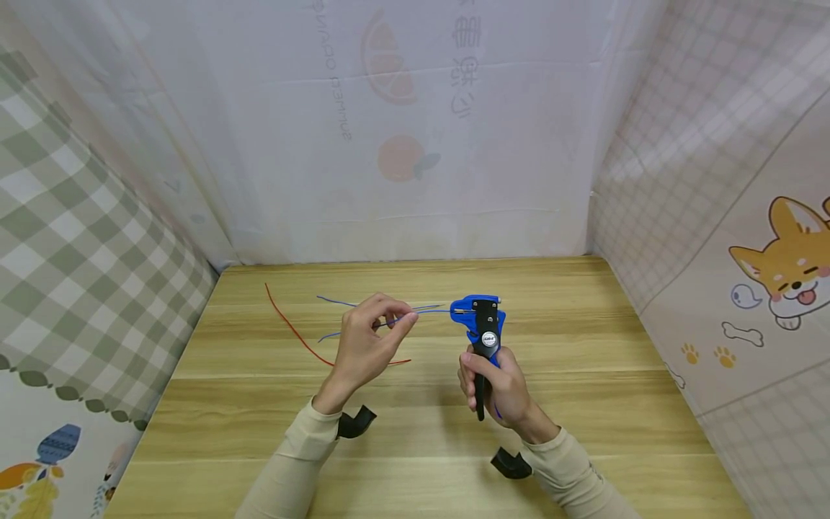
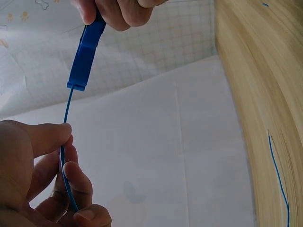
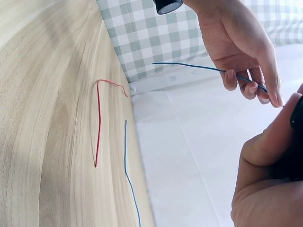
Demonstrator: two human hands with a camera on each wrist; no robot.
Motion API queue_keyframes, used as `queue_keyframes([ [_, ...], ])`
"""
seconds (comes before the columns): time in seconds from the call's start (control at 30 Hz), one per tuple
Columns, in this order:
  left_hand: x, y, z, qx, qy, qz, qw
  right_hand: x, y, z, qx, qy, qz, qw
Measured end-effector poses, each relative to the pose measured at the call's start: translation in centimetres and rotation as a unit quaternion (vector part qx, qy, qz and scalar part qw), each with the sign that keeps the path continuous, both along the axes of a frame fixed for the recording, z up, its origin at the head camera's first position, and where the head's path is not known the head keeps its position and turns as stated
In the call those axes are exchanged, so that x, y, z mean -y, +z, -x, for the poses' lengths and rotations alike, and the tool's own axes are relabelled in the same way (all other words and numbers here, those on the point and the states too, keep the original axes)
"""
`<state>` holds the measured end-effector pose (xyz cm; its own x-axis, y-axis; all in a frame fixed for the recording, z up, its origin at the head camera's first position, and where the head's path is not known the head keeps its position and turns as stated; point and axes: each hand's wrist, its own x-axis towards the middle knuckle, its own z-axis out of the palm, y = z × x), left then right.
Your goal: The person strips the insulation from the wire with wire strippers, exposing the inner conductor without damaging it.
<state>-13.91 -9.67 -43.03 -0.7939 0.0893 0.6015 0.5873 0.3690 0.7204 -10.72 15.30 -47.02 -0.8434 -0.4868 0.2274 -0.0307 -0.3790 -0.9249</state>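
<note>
My left hand (image 1: 372, 339) pinches a blue wire (image 2: 67, 108) between thumb and forefinger, and the wire's tail runs back across the other fingers. In my right hand (image 1: 509, 389) I grip the handles of a blue and black wire stripper (image 1: 486, 317). The wire's front end meets the stripper's nose in the head and left wrist views; how deep it sits is hidden. A second blue wire (image 3: 127, 165) lies on the table, its tip (image 2: 269, 133) brownish. Left of it, nearer me, a curved red wire (image 1: 292, 330) lies on the table, partly behind my left hand.
The wood-grain table (image 1: 583, 346) is bordered by a white sheet (image 1: 415, 202) at the back, a checked cloth (image 1: 84, 180) on the left and a printed sheet (image 1: 700, 288) on the right. A tiny blue piece (image 2: 265, 4) lies on the table. Black camera mounts project from both wrists.
</note>
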Motion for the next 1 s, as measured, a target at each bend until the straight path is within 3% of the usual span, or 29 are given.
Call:
queue_keyframes([
  [0.63, 0.26, -0.08, 0.0, 0.001, 0.003, 0.002, 1.0, -0.21, -0.01, 0.06, 0.007, -0.004, -0.01, 1.0],
  [1.0, 1.0, 0.03, 0.08, -0.005, 0.024, 0.006, 0.9997, -0.67, 0.07, 0.17, 0.012, -0.012, 0.001, 1.0],
])
